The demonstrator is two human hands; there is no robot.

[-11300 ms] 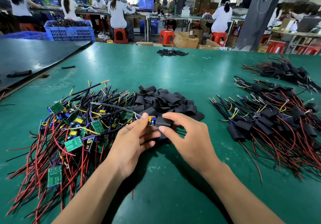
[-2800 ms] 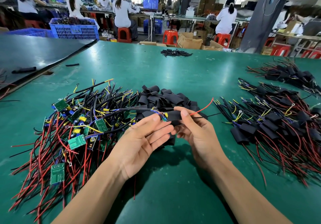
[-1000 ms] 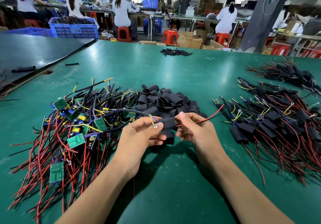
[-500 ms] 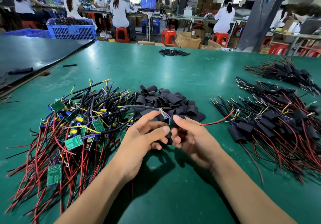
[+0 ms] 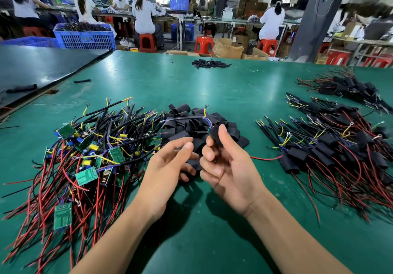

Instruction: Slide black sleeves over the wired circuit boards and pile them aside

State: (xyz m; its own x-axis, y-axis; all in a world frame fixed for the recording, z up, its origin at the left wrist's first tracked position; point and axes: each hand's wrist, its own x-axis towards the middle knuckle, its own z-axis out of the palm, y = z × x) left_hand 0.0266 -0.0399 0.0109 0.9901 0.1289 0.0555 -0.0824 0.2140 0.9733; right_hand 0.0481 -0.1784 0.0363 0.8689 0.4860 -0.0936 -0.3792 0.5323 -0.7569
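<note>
the right hand (image 5: 230, 167) pinches a sleeved board (image 5: 215, 136) between thumb and fingers just above the pile of black sleeves (image 5: 180, 109), while the left hand (image 5: 168, 167) hovers beside it, fingers loose, holding nothing.

Table top (image 5: 212, 91): smooth green mat w/ slight sheen. Sleeves (image 5: 180, 134): matt blk. Stools (image 5: 204, 44): glossy red plastic.

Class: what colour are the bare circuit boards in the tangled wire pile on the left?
Green; the circuit boards show best in the head view.
</note>
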